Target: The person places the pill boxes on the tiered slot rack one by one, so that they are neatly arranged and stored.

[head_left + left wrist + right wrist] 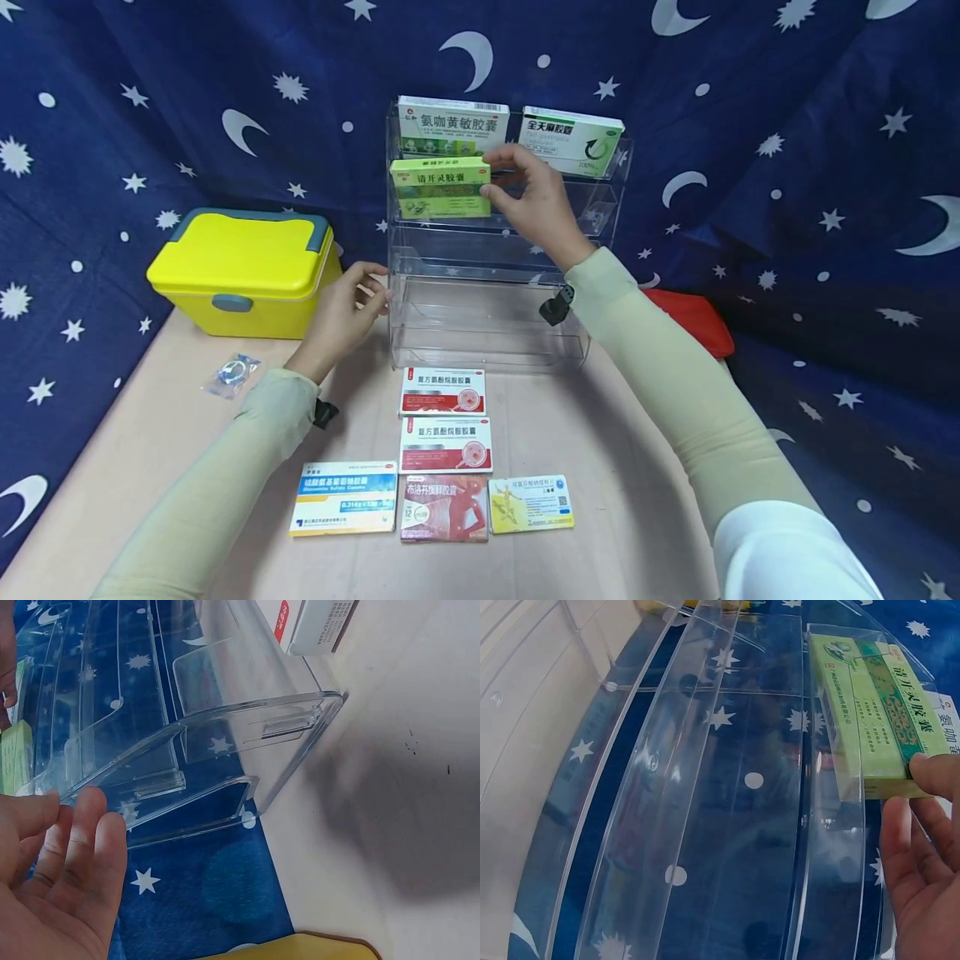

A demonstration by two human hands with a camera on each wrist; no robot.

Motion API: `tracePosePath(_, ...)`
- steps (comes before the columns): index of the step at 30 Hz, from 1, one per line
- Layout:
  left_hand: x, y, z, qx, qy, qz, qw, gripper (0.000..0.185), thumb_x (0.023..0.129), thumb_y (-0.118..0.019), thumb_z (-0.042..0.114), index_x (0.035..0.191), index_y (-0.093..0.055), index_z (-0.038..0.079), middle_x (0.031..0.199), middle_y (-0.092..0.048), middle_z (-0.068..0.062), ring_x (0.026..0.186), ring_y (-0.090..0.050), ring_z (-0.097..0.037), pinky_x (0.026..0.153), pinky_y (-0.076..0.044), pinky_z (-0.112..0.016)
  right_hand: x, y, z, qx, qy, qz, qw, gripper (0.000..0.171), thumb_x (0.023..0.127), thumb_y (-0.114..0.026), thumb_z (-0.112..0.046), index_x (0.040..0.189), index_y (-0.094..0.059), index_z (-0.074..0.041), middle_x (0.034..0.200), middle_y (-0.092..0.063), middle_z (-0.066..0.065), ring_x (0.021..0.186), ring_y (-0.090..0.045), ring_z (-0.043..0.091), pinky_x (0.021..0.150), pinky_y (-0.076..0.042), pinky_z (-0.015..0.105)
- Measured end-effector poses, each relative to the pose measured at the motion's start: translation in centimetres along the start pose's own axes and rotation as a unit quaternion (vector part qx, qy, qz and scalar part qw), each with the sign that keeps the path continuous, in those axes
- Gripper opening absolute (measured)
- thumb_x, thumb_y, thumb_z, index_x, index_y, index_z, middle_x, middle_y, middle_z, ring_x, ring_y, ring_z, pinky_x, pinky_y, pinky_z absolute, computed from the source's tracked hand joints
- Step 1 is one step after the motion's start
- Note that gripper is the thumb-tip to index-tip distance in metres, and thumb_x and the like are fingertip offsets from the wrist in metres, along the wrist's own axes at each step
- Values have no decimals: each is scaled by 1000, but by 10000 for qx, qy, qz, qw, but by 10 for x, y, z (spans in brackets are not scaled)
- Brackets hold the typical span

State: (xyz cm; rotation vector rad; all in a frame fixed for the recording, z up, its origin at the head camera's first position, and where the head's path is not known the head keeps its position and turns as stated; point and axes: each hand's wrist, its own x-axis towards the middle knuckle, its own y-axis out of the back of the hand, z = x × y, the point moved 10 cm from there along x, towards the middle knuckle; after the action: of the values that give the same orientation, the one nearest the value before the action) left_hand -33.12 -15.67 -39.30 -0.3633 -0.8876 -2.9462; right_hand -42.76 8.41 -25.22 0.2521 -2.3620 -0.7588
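Observation:
My right hand (542, 198) pinches the right end of a green medicine box (441, 190), thumb in front. In the right wrist view this box (866, 712) sits in an upper tier of a clear acrylic display rack (487, 321), behind its front lip. My left hand (348, 312) is at the rack's left side; in the left wrist view the thumb and index finger pinch the edge of the side panel (217, 716). On the top tier stand a white-and-green medicine box (452, 125) at left and another white-and-green box (570, 142) at right.
Two red-and-white medicine boxes (444, 392) lie before the rack. Nearer are a blue-and-white box (344, 497), a pinkish-red box (444, 508) and a yellow-and-white box (531, 503). A yellow case (240, 275) and a small plastic packet (232, 374) are left; a red item (690, 321) is right.

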Motion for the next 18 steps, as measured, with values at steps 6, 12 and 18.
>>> tracePosePath(6,-1,1,1,-1,-76,26,10000,33,100,-67,13,131,-58,10,99,-63,-6,79,-68,-23,67,-53,-37,0,-1,1,-115,51,-23,9999,35,95,-73,-16,128,-61,-15,122,-64,-4,103,-65,7,90,-50,23)
tracePosePath(12,-1,2,2,-19,-136,60,9999,32,99,-68,12,130,-59,10,97,-63,-6,78,-68,-22,66,-53,-37,-1,-2,3,-142,-69,-61,9999,34,95,-73,-13,127,-61,-13,121,-63,-3,102,-65,8,89,-51,23)
tracePosePath(18,-1,1,1,-63,-107,30,9999,33,99,-68,12,130,-59,9,98,-64,-7,82,-70,-31,67,-53,-37,-5,-3,6,-272,-172,-111,9994,34,96,-72,-15,128,-60,-15,122,-62,-3,102,-65,9,88,-51,22)
